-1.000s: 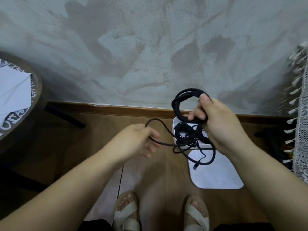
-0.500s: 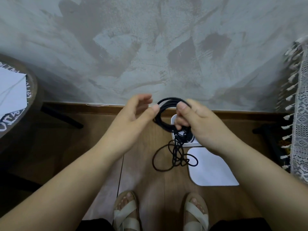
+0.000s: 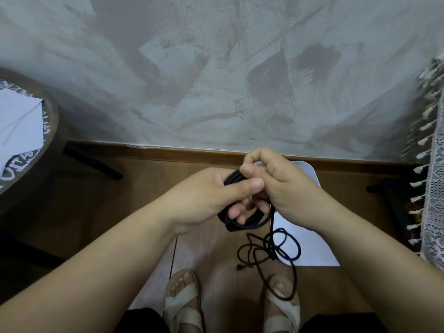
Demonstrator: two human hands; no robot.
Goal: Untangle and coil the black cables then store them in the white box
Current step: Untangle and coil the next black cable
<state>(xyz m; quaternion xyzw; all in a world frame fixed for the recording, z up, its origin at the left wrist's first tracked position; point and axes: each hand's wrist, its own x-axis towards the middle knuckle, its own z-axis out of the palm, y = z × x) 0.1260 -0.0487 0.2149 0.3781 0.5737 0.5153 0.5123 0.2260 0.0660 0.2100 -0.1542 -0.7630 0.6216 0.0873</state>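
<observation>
Head view — left grip [image 3: 204,197] and right grip [image 3: 288,191] clasp the cable coil [image 3: 240,225]; white box [image 3: 317,251], four o'clock, half hidden.

White lettering [image 3: 27,159] runs round the table [image 3: 51,109] rim at the left of the frame, too distorted to read.

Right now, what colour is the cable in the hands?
The cable is black; head view shows it.
</observation>
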